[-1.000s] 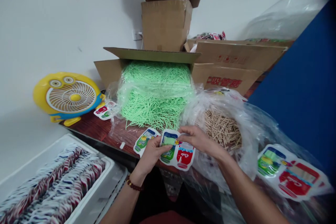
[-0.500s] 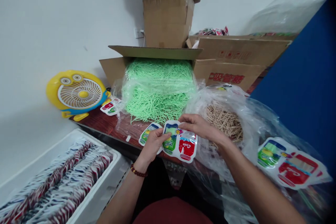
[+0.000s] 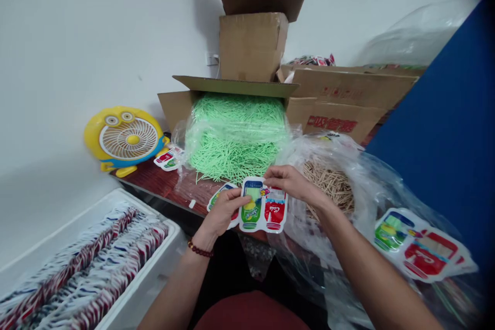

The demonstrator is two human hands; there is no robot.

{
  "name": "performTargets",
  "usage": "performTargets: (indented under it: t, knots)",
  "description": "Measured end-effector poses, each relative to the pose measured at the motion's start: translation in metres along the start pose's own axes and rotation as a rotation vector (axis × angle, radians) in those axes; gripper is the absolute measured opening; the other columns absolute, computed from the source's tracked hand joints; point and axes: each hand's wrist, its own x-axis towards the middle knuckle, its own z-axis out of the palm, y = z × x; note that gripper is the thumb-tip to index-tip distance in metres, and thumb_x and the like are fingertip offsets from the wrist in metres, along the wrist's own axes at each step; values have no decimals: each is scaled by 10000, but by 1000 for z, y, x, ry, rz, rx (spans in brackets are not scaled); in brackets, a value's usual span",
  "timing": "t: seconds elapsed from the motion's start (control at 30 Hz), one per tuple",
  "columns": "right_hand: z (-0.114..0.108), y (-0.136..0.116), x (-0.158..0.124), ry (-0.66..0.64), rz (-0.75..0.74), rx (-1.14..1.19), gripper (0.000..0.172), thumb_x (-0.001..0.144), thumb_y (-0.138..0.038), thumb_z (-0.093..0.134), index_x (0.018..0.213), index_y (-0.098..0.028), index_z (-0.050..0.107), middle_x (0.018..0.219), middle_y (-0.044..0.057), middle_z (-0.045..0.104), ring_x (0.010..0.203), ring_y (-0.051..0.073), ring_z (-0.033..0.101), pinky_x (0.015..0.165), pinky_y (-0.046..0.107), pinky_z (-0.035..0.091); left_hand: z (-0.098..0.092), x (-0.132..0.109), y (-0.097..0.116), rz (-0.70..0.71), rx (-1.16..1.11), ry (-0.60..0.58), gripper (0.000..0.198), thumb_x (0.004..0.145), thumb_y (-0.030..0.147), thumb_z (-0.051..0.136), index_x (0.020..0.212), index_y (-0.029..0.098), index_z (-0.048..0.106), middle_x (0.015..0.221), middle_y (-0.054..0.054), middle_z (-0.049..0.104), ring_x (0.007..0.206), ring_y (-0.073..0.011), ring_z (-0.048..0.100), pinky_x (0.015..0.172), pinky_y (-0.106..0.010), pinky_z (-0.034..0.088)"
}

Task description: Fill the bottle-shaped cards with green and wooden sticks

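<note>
My left hand (image 3: 226, 211), a beaded bracelet on its wrist, pinches the left edge of a flat candy pouch (image 3: 253, 212) shaped like two joined jars, green Sprite and red Cola. My right hand (image 3: 288, 181) has its fingers closed on the top edge of the same pouch, over the Cola half. Green sticks show through the Sprite side's clear window. Partly hidden behind my left hand, another pouch (image 3: 217, 197) lies at the table edge. Beyond my hands is an open box of thin green sticks (image 3: 235, 152). Brown sticks (image 3: 328, 185) lie in a plastic bag beside my right forearm.
Pouches (image 3: 427, 258) lie overlapping at the right, and more (image 3: 169, 159) rest near a yellow fan (image 3: 129, 139). A white foam box (image 3: 170, 240) at lower left holds packed rows of pouches. Cardboard boxes (image 3: 251, 46) stand behind; a blue panel (image 3: 433, 129) borders the right.
The pouch has turned a little and now faces me more squarely. Both hands keep their hold on it. The camera view has shifted slightly.
</note>
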Motion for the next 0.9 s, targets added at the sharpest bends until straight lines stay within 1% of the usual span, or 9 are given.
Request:
performTargets:
  t: [0.13, 0.2, 0.33, 0.43, 0.53, 0.67, 0.8, 0.9]
  knots:
    - [0, -5, -5, 8, -32, 1, 151, 762, -314, 616, 753, -163, 624, 633, -32, 580, 572, 99, 481, 540, 215, 352, 2, 0, 1, 52, 55, 33, 282, 688, 242, 784, 930, 106, 733, 812, -80, 767, 667, -209, 705, 710, -331, 551]
    - [-1, -8, -8, 30, -46, -10, 145, 764, -307, 614, 754, -163, 627, 636, -30, 582, 571, 97, 478, 536, 212, 349, 5, 1, 2, 70, 66, 29, 293, 683, 233, 786, 942, 111, 725, 830, -79, 766, 687, -208, 706, 710, -326, 552]
    - [-2, -13, -13, 47, -72, -38, 134, 768, -292, 610, 745, -162, 631, 626, -34, 569, 558, 88, 456, 525, 205, 338, 17, 0, 6, 56, 91, 0, 341, 665, 205, 800, 981, 128, 698, 874, -75, 764, 736, -202, 706, 721, -318, 555]
    - [-2, -14, -17, 59, -110, -89, 129, 779, -280, 602, 748, -160, 638, 641, -29, 581, 575, 88, 468, 530, 204, 336, 24, 2, 6, 78, 125, 43, 314, 654, 211, 807, 936, 129, 696, 840, -64, 766, 691, -191, 702, 685, -307, 560]
    - [-4, -13, -20, 82, -129, -115, 124, 789, -265, 593, 749, -159, 644, 636, -30, 581, 572, 86, 467, 527, 202, 331, 27, 4, 3, 102, 167, 94, 299, 642, 216, 810, 907, 125, 706, 819, -57, 769, 662, -194, 700, 652, -304, 565]
    - [-7, -12, -22, 90, -136, -140, 115, 792, -239, 583, 742, -159, 650, 641, -24, 600, 588, 90, 492, 536, 199, 337, 28, 5, -2, 132, 219, 132, 332, 631, 214, 816, 932, 120, 712, 821, -63, 772, 660, -201, 702, 641, -306, 570]
    - [-9, -8, -23, 110, -146, -168, 108, 783, -231, 591, 733, -158, 653, 623, -27, 597, 574, 87, 491, 524, 193, 328, 29, 5, -5, 94, 183, 128, 331, 642, 241, 812, 932, 128, 699, 826, -68, 773, 676, -210, 712, 657, -320, 577]
    - [-8, -1, -21, 114, -151, -160, 101, 772, -232, 600, 735, -157, 656, 613, -28, 599, 569, 89, 501, 521, 193, 331, 28, 5, -6, 68, 185, 133, 347, 625, 257, 820, 922, 127, 697, 819, -70, 773, 669, -214, 716, 656, -319, 580]
